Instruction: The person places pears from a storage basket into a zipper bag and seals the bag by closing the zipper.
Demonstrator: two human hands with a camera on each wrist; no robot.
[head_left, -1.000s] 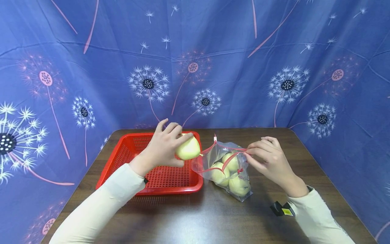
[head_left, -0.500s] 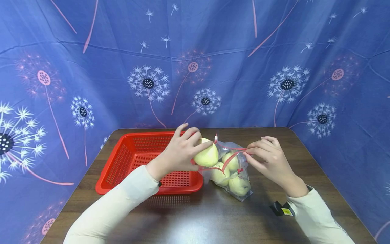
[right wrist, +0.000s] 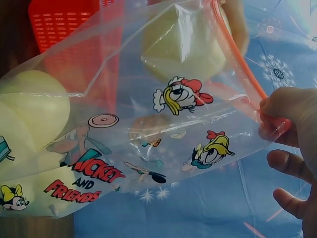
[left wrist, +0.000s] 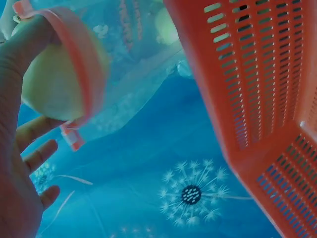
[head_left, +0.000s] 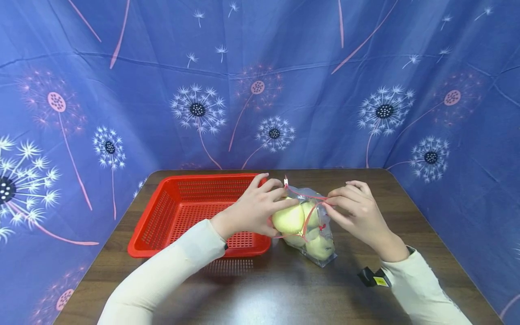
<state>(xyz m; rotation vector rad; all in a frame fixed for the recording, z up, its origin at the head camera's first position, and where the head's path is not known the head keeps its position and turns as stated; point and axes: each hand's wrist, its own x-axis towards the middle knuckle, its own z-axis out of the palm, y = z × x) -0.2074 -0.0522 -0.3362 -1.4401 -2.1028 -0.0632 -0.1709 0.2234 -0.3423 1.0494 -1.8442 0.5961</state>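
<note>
Step in hand, as judged: bagging fruit. L grip (head_left: pixel 256 205) grasps 1 pear (head_left: pixel 287 220) at mouth of 1 clear bag (right wrist: pixel 143 134); R grip (head_left: pixel 353 205) pinches red zip edge (left wrist: pixel 89 74). Next move prob. calls for lowering pear fully in, mouth kept wide. Qty: 3 addl. pears (head_left: pixel 318 248) visible inside; 1 basket (head_left: pixel 215 192) adj., on counter (head_left: pixel 317 293).

The left hand (head_left: pixel 256 208) holds a pale fruit (head_left: pixel 286 220) in the mouth of a clear bag (right wrist: pixel 131 109). The right hand (head_left: pixel 355 210) pinches its red rim (right wrist: pixel 237 62). Similar fruits (head_left: pixel 319 248) lie inside.
</note>
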